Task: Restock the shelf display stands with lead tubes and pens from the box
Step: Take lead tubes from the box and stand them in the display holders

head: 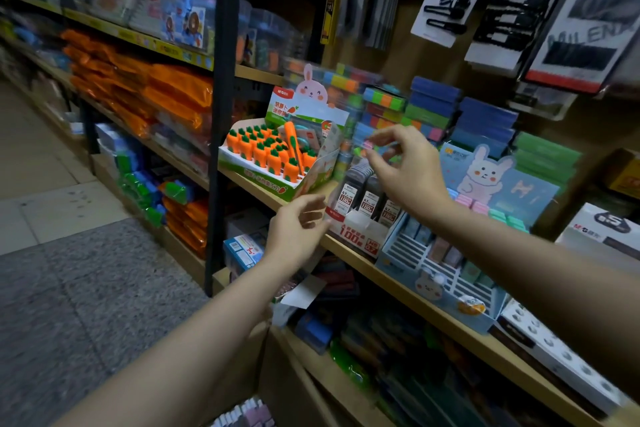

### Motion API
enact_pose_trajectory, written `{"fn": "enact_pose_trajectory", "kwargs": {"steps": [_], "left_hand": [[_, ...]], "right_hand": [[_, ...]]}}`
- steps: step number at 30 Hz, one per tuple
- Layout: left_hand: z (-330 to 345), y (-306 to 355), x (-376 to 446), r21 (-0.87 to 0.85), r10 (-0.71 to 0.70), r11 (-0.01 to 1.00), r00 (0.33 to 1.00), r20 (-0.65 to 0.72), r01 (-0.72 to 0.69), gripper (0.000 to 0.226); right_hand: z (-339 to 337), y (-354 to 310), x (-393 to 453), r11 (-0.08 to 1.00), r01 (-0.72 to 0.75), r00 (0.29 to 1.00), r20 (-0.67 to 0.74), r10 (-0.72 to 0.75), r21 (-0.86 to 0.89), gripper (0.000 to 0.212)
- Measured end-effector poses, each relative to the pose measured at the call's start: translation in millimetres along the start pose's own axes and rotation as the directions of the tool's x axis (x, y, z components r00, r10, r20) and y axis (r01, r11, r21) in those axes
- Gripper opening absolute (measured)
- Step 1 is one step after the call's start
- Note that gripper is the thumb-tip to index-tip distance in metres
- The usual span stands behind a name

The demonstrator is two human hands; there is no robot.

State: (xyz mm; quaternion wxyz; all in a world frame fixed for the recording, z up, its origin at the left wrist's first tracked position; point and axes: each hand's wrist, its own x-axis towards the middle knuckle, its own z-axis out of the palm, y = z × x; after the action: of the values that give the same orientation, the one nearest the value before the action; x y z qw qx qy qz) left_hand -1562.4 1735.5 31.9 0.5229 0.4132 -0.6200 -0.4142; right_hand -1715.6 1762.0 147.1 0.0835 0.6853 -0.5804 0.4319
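Two hands are being used mid-frame: right hand (401, 166) is pinching a small pink piece (367, 146), left hand (298, 229), fingers loosely curled, is steadying the lead-tube stand (360, 218); tipping is being risked.

Shop aisle: grey speckled floor (86, 288) meeting pale tiles (41, 166); wooden shelves (408, 291) on black uprights (221, 114) running along, dim lighting prevailing.

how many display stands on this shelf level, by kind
Orange carrot-eraser cardboard display stand: 1
White and red lead tube display stand: 1
Pale blue bunny-printed slotted display stand: 1
Total: 3
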Motion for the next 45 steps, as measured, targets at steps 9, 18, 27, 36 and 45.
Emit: {"fn": "enact_pose_trajectory", "kwargs": {"steps": [9,18,27,36,45], "left_hand": [[-61,-61,-122,0.304,-0.274,0.920,0.960,0.051,0.246,0.016],[-86,-209,-270,0.028,-0.737,0.494,0.436,-0.517,0.869,0.032],[-27,-244,-316,-0.050,-0.685,0.277,0.161,-0.711,0.960,0.059],[-31,-264,-308,-0.066,-0.586,0.409,0.207,-0.784,0.910,0.048],[-29,-266,-307,-0.099,-0.584,0.448,0.207,-0.785,0.888,0.043]], "right_hand": [[65,-7,-204,0.940,-0.166,0.858,0.513,-0.011,0.297,0.010],[165,10,-322,0.967,-0.254,0.422,0.898,0.120,-0.010,0.027],[241,18,-367,0.949,-0.294,0.303,0.931,0.205,-0.114,0.033],[290,4,-406,0.958,-0.269,0.285,0.942,0.175,-0.096,0.057],[294,2,-427,0.951,-0.276,0.383,0.892,0.241,-0.138,0.062]]}}
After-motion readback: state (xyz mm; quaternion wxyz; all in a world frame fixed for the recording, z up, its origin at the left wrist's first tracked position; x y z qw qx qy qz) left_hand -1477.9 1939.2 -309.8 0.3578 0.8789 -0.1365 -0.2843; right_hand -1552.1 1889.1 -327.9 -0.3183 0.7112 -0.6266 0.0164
